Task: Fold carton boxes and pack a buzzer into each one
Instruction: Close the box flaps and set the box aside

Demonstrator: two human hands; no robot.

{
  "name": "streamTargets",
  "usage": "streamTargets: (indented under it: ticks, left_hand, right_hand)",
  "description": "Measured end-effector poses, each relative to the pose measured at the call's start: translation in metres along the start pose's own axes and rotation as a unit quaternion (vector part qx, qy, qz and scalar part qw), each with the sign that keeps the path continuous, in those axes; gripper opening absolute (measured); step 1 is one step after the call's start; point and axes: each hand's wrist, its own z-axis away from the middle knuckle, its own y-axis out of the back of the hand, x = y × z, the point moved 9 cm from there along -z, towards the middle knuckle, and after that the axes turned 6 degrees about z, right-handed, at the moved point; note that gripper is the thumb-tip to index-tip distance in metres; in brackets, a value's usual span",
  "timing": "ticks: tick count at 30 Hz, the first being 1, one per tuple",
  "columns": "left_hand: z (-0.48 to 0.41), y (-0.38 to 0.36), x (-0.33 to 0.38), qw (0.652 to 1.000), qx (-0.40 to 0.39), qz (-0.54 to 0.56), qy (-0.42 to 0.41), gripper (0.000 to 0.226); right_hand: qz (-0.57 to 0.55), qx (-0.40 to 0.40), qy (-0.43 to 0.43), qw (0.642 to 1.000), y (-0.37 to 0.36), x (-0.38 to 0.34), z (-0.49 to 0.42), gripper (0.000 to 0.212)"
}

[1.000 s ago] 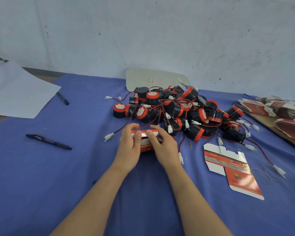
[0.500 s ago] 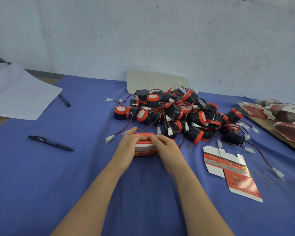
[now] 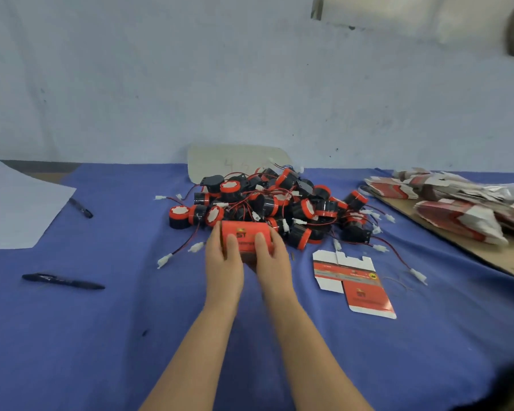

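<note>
Carton box [image 3: 247, 239]: glossy red-orange card, folded into a squat block, dark lettering across the face turned to the camera. Held up in front of the heap of buzzers [image 3: 279, 203], above the blue cloth tabletop [image 3: 101, 336], between left hand [image 3: 223, 259] and right hand [image 3: 273, 258]. Fingers [image 3: 231, 243] curled round both ends, grasping the card, thumbs pressed on the front face. Buzzers: black drums with red caps, thin red and black leads, white plastic plugs, all tangled. Flat carton blank [image 3: 357, 281], white and red card, lying unfolded on the cloth to the right of the hands. Compared with half a second ago: raised from the cloth and tipped back, plain red face showing instead of the white-banded side, overlapping the nearest buzzers.
</note>
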Motion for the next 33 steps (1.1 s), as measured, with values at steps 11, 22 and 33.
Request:
streamTargets:
  ticks: [11, 22, 33]
  left_hand:
    - [0.223, -0.328, 0.127, 0.879, -0.466, 0.092, -0.050, 0.043]
    - [0.212, -0.330, 0.081, 0.916, -0.383, 0.095, -0.076, 0.027]
    - [0.044, -0.185, -0.072, 0.957, -0.183, -0.166, 0.154, 0.031]
  right_hand:
    - [0.206, 0.508, 0.103, 0.830, 0.390, -0.145, 0.156, 0.040]
    - [0.191, 0.441, 0.256, 0.838, 0.361, -0.127, 0.161, 0.028]
    - [0.317, 0.143, -0.167, 0.922, 0.247, 0.045, 0.002, 0.027]
